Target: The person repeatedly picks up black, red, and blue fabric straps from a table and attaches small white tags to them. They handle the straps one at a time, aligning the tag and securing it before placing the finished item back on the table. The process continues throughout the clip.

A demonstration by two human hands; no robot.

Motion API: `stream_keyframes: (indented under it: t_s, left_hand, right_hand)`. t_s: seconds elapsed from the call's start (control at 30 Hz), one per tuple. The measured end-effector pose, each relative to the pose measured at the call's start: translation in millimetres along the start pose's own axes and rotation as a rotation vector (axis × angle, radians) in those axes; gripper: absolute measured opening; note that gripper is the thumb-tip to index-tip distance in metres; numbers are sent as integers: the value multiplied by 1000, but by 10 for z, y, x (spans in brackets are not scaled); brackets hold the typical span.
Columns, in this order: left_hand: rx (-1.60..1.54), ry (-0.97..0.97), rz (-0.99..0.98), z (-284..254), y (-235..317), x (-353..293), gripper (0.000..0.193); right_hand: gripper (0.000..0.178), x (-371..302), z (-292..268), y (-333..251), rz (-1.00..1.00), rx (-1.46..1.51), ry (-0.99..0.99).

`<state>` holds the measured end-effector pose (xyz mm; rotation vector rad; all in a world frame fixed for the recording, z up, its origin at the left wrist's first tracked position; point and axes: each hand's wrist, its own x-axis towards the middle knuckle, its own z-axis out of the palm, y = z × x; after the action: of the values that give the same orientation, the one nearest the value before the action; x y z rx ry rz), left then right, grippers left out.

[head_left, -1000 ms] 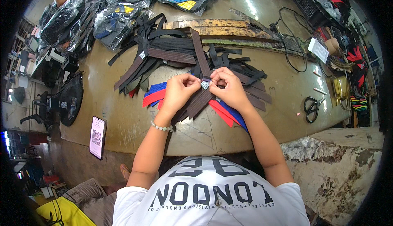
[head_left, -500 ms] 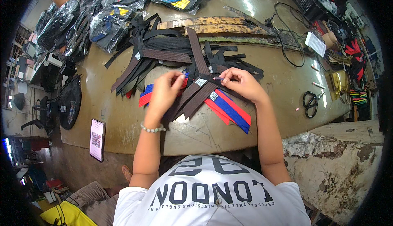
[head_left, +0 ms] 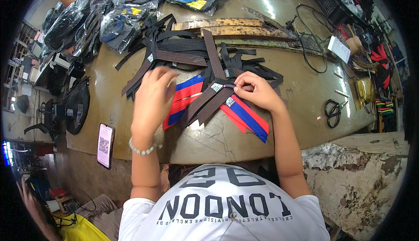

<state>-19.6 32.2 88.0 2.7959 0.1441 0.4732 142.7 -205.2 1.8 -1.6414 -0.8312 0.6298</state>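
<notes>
- Right hand (head_left: 257, 93), one: pinching one thin purple strip (head_left: 229, 86) at a brown belt bundle (head_left: 206, 105), near the tabletop's (head_left: 349, 122) near edge.
- Left hand (head_left: 152, 97), one: fingers parted, apart from right.
- Scissors (head_left: 337, 106), one pair: toward right edge.

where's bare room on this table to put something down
Bare table lies between the right hand and the scissors, bar a pink scrap, and between the left hand and the phone. Crowded: the middle, under straps, and the far left, under plastic-wrapped bags.
</notes>
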Motion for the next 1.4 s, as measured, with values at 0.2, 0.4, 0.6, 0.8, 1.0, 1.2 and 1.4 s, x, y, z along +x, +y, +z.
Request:
stream_keyframes:
  t_s: [0.2, 0.4, 0.6, 0.8, 1.0, 1.2, 1.4]
  left_hand:
    - [-133, -350, 490, 642, 41, 755, 40]
    - [-185, -374, 766, 578, 58, 1100, 23]
    - [-444, -456, 675, 453, 283, 1145, 21]
    - [-917, 67, 522, 10, 173, 1202, 17]
    - [-299, 868, 158, -300, -722, 1125, 14]
    - [320, 529, -204, 317, -1079, 682, 20]
    - [-340, 197, 43, 901, 187, 524, 23]
  right_hand:
    - [18, 35, -33, 4, 93, 348, 287]
    - [18, 23, -254, -48, -100, 472, 823]
    - [14, -24, -334, -88, -143, 608, 921]
    - [17, -87, -438, -106, -143, 737, 1018]
    - [15, -46, -376, -73, -149, 681, 949]
    - [16, 15, -231, -41, -136, 587, 846]
    - [15, 141, 95, 11, -115, 351, 650]
